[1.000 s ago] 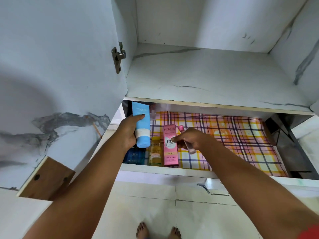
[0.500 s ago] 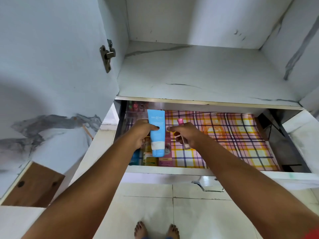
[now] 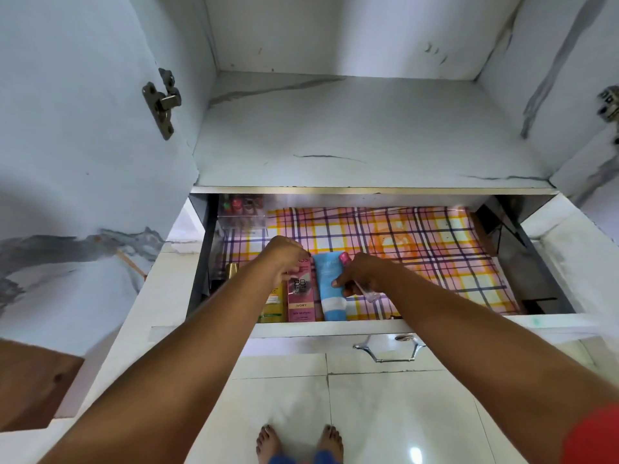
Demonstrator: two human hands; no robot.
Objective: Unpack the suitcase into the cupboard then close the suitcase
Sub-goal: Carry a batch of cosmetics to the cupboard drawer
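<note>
cupboard drawer (image 3: 335, 326) is pulled out below a marble-look shelf (image 3: 351, 135), lined with pink, yellow and purple plaid paper (image 3: 418, 249). both arms reach in from the bottom of the view.

left hand (image 3: 284, 259) is over the top end of the pink bb cream box (image 3: 301, 296), fingers curled down onto it, looks like a pinch on the box's upper edge. the box lies flat, "ivory" printed near its lower end, which sits right at the drawer's front wall.

right hand (image 3: 360, 274) has a small clear spray bottle with a pink cap (image 3: 358, 283) closed in its fingers (cap pokes out above the knuckles, clear body sticks out below toward the front right). the thumb also touches the blue tube (image 3: 330, 289), which lies flat just right of the pink box, touching or nearly touching it, white band near its lower end. can't tell if the hand is actually gripping the tube or only resting a thumb on it.

left of the pink box there's a yellow bottle (image 3: 272, 306), mostly hidden under the left forearm, and further left a gold cap (image 3: 231, 270). in the back left corner is a clear organiser with little red and dark bottles (image 3: 242, 209).

both cupboard doors hang open, a metal hinge (image 3: 163, 107) showing on the left door. a chrome handle (image 3: 388, 349) is on the drawer front, and bare feet (image 3: 299, 442) stand on the glossy white floor tiles (image 3: 385, 413) below. suitcase isn't in view.
</note>
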